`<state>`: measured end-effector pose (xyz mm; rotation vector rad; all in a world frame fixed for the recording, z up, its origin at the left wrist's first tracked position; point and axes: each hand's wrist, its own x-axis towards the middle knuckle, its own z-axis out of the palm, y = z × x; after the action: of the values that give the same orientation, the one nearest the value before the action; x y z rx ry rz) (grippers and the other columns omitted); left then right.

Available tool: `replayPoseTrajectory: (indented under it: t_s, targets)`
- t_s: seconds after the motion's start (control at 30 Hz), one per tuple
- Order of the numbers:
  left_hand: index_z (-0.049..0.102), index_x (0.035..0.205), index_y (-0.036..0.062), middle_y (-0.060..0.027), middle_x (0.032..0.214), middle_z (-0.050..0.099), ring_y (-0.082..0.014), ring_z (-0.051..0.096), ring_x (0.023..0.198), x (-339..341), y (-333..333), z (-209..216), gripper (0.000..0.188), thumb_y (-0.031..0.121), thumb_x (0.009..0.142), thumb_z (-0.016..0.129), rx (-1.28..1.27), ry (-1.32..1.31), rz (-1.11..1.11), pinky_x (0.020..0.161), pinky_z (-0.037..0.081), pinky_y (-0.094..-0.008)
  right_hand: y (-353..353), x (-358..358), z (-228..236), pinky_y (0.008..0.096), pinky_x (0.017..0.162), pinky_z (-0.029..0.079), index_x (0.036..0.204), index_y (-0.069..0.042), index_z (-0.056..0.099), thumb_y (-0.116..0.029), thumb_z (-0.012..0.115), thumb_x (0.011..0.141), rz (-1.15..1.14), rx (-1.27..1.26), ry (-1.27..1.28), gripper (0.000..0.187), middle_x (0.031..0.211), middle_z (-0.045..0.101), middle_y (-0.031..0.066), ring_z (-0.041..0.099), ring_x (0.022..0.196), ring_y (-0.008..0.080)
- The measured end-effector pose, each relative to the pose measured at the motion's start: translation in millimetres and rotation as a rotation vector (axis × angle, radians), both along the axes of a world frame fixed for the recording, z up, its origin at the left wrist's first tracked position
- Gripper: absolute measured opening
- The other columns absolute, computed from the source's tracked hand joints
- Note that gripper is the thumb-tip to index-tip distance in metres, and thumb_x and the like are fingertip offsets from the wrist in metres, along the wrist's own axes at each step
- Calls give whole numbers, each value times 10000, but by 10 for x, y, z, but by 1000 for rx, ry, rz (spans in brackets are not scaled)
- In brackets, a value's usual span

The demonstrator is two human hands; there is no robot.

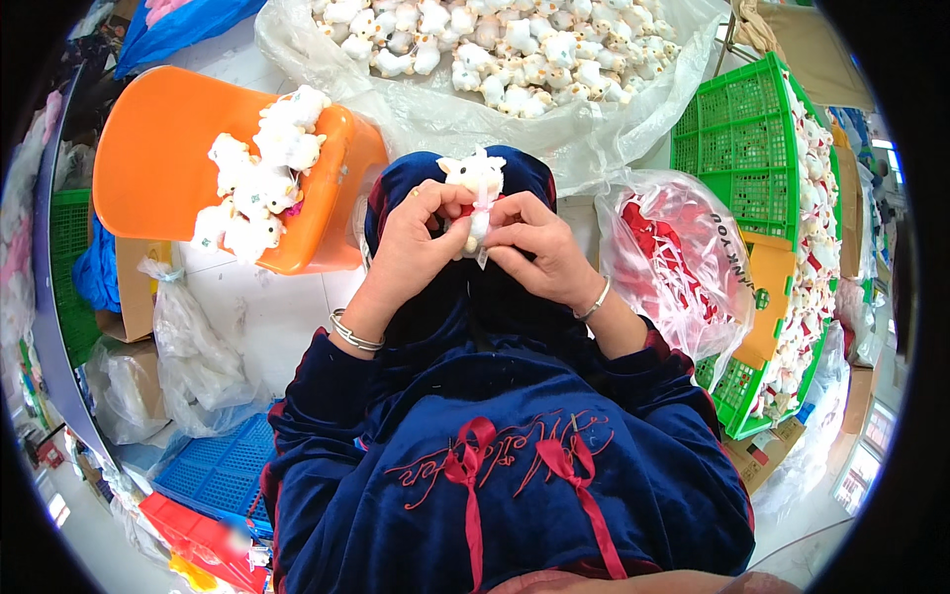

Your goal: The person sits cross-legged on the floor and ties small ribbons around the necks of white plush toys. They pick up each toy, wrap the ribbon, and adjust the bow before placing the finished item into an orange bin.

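A small white plush toy (472,172) with dark eyes and ears is held upright above my lap. Something red shows at its neck, and a white strip runs down its front. My left hand (420,243) is closed on the toy's left side, thumb and fingers pressed to the red part. From the other side my right hand (547,252) pinches at the toy's front, by the white strip. A small white tag hangs at its lower end. My fingertips partly hide the toy's body, so what exactly the right fingers grip there is unclear.
Several white plush toys lie on an orange chair (148,148) at the left. A clear plastic sheet (327,89) ahead bears a large heap of them. To the right stand a clear bag (683,257) of red pieces and a green crate (734,148); a blue crate (223,460) sits lower left.
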<state>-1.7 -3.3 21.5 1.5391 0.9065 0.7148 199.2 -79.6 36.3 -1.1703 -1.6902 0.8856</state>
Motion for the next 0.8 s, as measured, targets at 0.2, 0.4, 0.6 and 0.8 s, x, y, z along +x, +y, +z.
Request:
replayPoseTrajectory:
  t_s: [0.2, 0.4, 0.6, 0.8]
  targets:
    - [682, 1057, 2, 15, 853, 633, -41, 564, 768, 25, 71, -11, 115, 26, 957, 632, -276, -250, 63, 676, 471, -212, -34, -97, -60, 240, 678, 517, 968, 17, 659, -43, 725, 925, -322, -320, 217, 99, 857, 655, 36, 624, 751, 84]
    - [687, 1044, 5, 35, 778, 616, -26, 530, 668, 127, 50, 56, 144, 82, 925, 716, 8, 35, 44, 615, 469, -207, 132, -52, -150, 223, 650, 497, 1048, 12, 604, -107, 760, 906, -334, -469, 305, 242, 843, 628, 12, 585, 731, 50]
    - [691, 1014, 5, 28, 761, 628, -26, 541, 648, 99, 68, 161, 130, 88, 917, 719, -91, 58, -4, 607, 474, -203, 214, 47, -127, 188, 630, 449, 1019, -8, 608, -108, 749, 925, -201, -568, 312, 197, 834, 600, -20, 537, 714, 25]
    - [689, 983, 5, 7, 769, 671, -29, 569, 652, 71, 3, 131, 111, 89, 915, 715, -79, 49, 43, 609, 482, -204, 221, 62, -77, 191, 629, 442, 1011, -24, 618, -121, 711, 960, -120, -640, 373, 144, 840, 595, -26, 532, 704, 28]
